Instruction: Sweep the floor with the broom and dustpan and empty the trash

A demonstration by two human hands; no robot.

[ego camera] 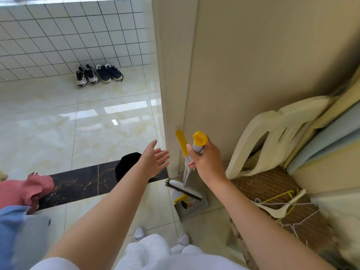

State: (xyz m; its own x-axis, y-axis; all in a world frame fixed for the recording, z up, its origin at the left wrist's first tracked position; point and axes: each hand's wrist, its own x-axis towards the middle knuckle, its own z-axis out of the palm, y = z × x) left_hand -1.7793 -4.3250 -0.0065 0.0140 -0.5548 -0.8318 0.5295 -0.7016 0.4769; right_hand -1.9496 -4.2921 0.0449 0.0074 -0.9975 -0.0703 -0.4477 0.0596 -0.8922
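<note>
Curled round the yellow-capped handle (199, 138), the right hand (209, 160) holds probably light, stiff plastic; the left hand (154, 160), fingers spread, hovers near the flat yellow handle (181, 142).

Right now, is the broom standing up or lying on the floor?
Standing up. The grey brush-headed broom rests bristles-down in the grey plastic dustpan, pole rising upward, while the right hand grips a yellow-capped handle.

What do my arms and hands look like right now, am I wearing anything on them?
The left hand and right hand are bare: no gloves, rings, watch or bracelet show. No sleeve is in view on either arm down to the frame's edge.
</note>
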